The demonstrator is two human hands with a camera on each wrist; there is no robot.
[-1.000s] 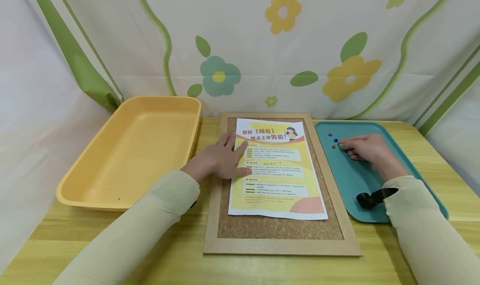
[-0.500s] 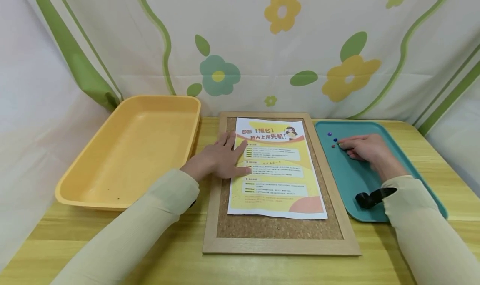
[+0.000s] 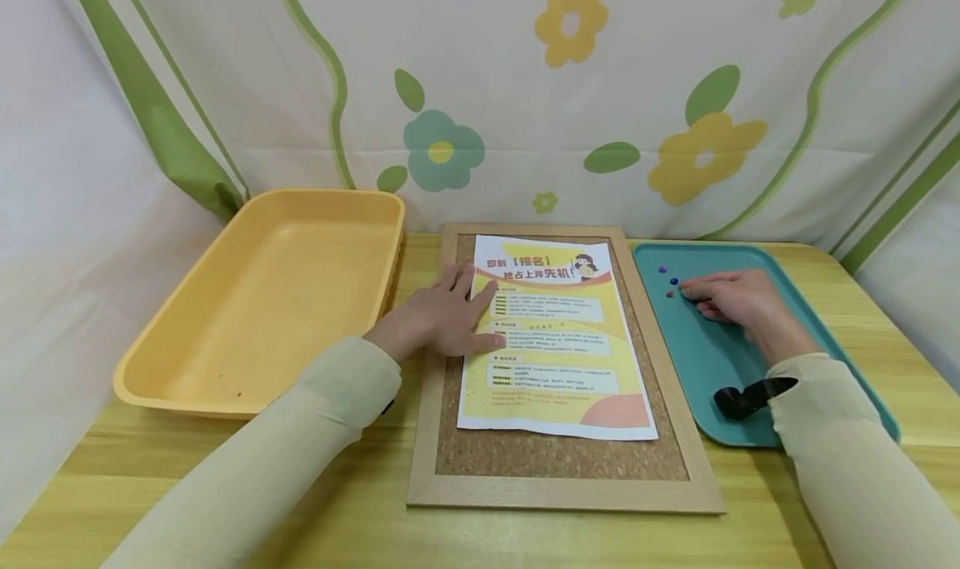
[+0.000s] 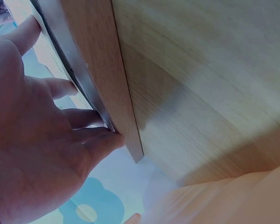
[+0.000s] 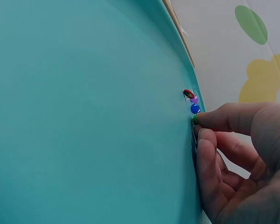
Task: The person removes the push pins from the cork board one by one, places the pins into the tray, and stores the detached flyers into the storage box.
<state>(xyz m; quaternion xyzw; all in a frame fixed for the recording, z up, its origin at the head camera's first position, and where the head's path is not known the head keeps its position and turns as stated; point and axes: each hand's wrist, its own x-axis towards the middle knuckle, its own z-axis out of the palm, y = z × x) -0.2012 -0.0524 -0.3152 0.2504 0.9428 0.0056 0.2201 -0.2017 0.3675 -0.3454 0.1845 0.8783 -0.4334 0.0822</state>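
My left hand (image 3: pixel 453 319) lies spread, palm down, on the left side of a printed sheet (image 3: pixel 551 369) and the wooden frame of a corkboard (image 3: pixel 562 461). Its fingertips reach over the frame onto the paper. At the far left part of a teal tray (image 3: pixel 705 344), my right hand (image 3: pixel 738 302) pinches a green thumbtack (image 5: pixel 195 120) between thumb and index finger, mostly hidden by the fingertips. Beside it on the tray are a blue thumbtack (image 5: pixel 195 108), a purple thumbtack (image 5: pixel 195 99) and a red thumbtack (image 5: pixel 188 94) tipped on its side.
A deep yellow tray (image 3: pixel 258 302) stands left of the corkboard, with a couple of dark specks on its floor. A flowered curtain (image 3: pixel 510 102) hangs behind the wooden table (image 3: pixel 360 519). A black wrist camera mount (image 3: pixel 750 398) juts from my right sleeve over the teal tray.
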